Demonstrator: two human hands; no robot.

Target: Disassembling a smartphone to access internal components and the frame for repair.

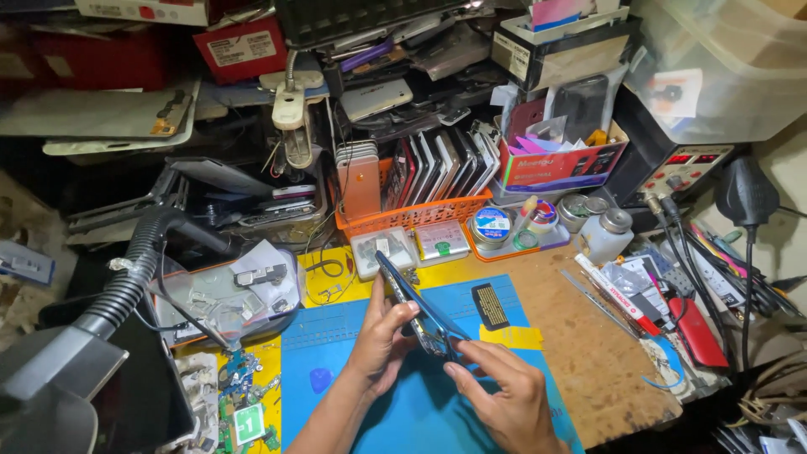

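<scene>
Cluttered bench; both hands grip phone (pixel 418 310), long axis up-left.

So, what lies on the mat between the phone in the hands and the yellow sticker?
In the head view, a small black rectangular part lies on the blue mat, between the phone and the yellow sticker.

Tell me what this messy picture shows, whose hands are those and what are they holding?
The picture comes from a camera worn on a person's head, looking down at a workbench. The hands are that person's own. The left hand and the right hand together hold an opened blue phone, tilted on its edge above a blue work mat. Behind it, an orange basket holds a row of phones standing upright. A grey hose bends in at the left, and a red tool lies at the right.
</scene>
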